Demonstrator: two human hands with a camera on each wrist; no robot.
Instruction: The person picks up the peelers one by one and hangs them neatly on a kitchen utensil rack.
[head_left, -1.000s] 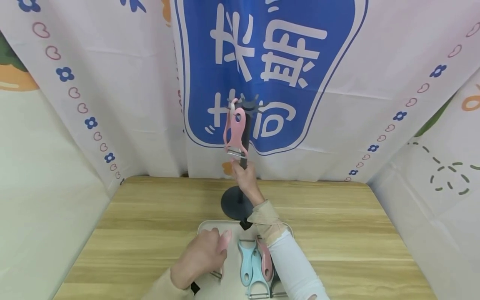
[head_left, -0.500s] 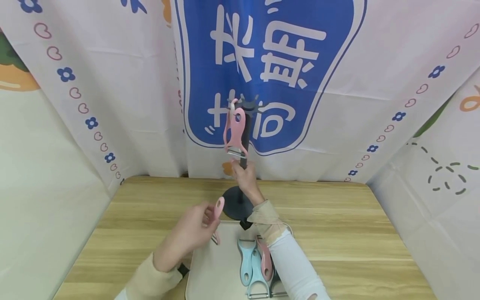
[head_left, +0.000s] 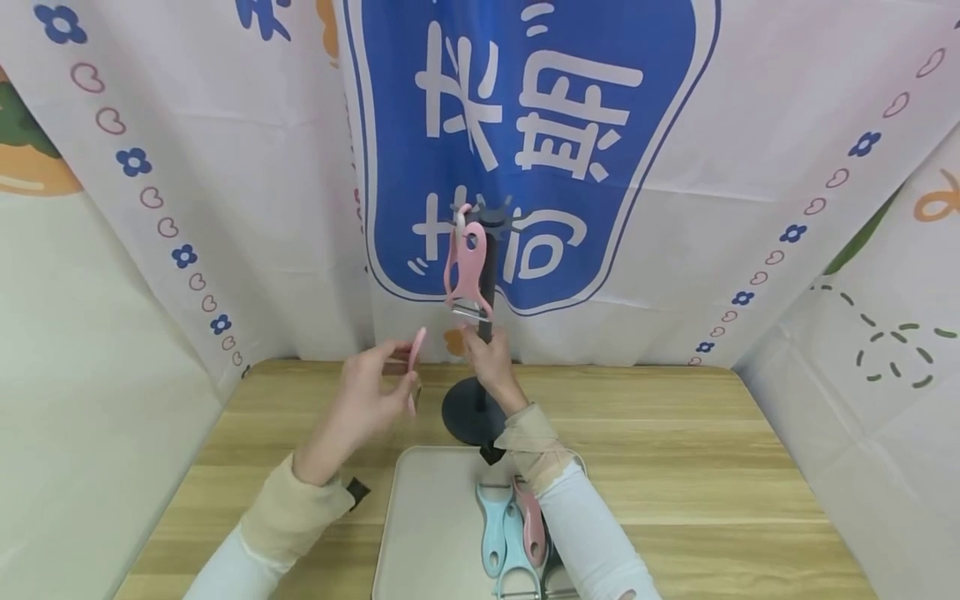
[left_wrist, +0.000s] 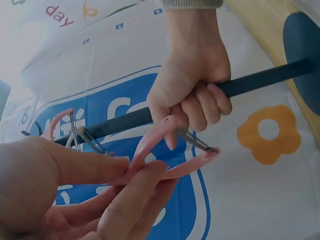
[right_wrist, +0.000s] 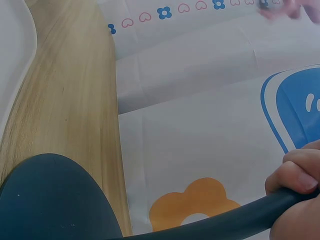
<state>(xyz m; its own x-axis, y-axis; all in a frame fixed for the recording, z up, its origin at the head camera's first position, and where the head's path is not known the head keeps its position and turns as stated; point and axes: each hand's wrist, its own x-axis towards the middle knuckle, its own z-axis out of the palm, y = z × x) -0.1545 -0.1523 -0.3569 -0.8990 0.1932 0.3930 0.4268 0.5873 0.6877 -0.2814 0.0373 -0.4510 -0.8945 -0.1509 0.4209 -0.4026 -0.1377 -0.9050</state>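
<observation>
My left hand [head_left: 358, 400] pinches a pink peeler [head_left: 416, 354] between thumb and fingers, left of a dark utensil stand [head_left: 463, 410]. The left wrist view shows this peeler's forked head and metal blade [left_wrist: 196, 140] pointing away from the fingertips. Around the stand's pole [right_wrist: 240, 220], below its hooks, my right hand [head_left: 491, 362] is wrapped. Pink peelers [head_left: 470, 265] hang from the left side of the hooked top, one partly behind the other. The hook ring [head_left: 495, 215] has further bare prongs on its right.
A pale tray [head_left: 423, 517] lies on the wooden table [head_left: 675, 467] in front of the stand. In it, towards the right, are light blue peelers [head_left: 492, 533], a pink peeler [head_left: 533, 527] and a dark peeler [head_left: 553, 575], partly under my right forearm. A printed cloth [head_left: 300, 308] hangs behind.
My left hand has lifted the pink peeler out of the tray and carried it up and forward to the stand's left side. The right hand keeps its place on the pole.
</observation>
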